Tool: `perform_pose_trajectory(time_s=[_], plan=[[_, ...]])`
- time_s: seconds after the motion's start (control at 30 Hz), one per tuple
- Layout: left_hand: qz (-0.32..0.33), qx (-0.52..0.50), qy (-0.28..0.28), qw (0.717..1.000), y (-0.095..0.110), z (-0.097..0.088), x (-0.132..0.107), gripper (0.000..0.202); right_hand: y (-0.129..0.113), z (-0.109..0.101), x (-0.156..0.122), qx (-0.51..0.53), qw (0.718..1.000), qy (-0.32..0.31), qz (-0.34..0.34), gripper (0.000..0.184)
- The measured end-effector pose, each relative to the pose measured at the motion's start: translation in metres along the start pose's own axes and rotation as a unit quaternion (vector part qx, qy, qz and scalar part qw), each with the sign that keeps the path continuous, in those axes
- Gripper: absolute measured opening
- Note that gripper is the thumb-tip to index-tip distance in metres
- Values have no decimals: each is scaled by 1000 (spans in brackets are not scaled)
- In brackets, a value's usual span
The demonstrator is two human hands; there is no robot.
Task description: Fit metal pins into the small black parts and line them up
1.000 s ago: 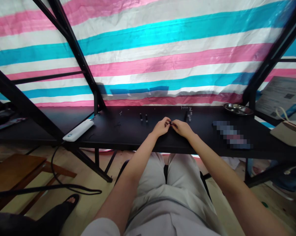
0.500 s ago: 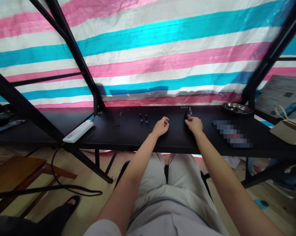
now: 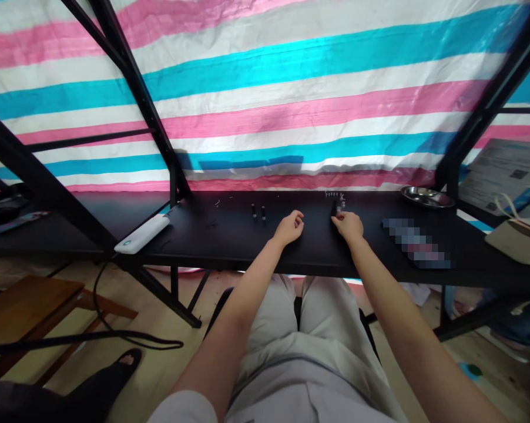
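Observation:
My left hand (image 3: 290, 228) rests on the black table (image 3: 194, 241) with its fingers loosely curled in, and I see nothing between them. Two small dark cylinders with pale ends, one (image 3: 254, 210) beside the other (image 3: 263, 212), stand to its left. My right hand (image 3: 349, 225) is closed in a pinch at the table top; what its fingertips hold is too small to make out. Just beyond them is a small black upright piece (image 3: 334, 207), with small clear bits (image 3: 342, 205) beside it. Behind these lies a row of tiny white pieces (image 3: 332, 194).
A shiny metal dish (image 3: 427, 197) sits at the back right, and a blurred-out flat object (image 3: 417, 244) lies nearer. On the left is a white power bank-like block (image 3: 142, 234) with a cable. A beige pouch (image 3: 516, 239) stands far right. Black frame bars (image 3: 137, 100) flank the table.
Both hands stay in nearly the same place and pose. The whole view has shifted very slightly; nothing on the table has visibly moved.

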State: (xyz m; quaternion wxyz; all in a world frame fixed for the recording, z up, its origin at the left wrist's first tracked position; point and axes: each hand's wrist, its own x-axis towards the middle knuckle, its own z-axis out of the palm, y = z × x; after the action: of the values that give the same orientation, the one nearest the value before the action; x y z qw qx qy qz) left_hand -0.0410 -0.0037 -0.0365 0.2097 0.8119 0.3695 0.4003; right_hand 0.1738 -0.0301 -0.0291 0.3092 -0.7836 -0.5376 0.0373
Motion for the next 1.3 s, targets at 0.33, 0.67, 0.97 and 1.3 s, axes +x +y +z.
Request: perform_pose_trajectory(time_s=[0.33, 0.67, 0.97, 1.3], plan=[[-8, 0, -1, 1000, 0, -1, 0, 21, 10, -5, 0, -32, 999, 8, 42, 23], [-15, 1, 10, 1000, 3, -4, -1, 18, 2, -12, -4, -44, 996, -3, 84, 31], [-35, 16, 83, 996, 7, -7, 0, 28, 2, -12, -5, -42, 996, -20, 71, 37], [-90, -65, 305, 946, 21, -21, 0, 78, -7, -20, -13, 15, 995, 33, 91, 57]])
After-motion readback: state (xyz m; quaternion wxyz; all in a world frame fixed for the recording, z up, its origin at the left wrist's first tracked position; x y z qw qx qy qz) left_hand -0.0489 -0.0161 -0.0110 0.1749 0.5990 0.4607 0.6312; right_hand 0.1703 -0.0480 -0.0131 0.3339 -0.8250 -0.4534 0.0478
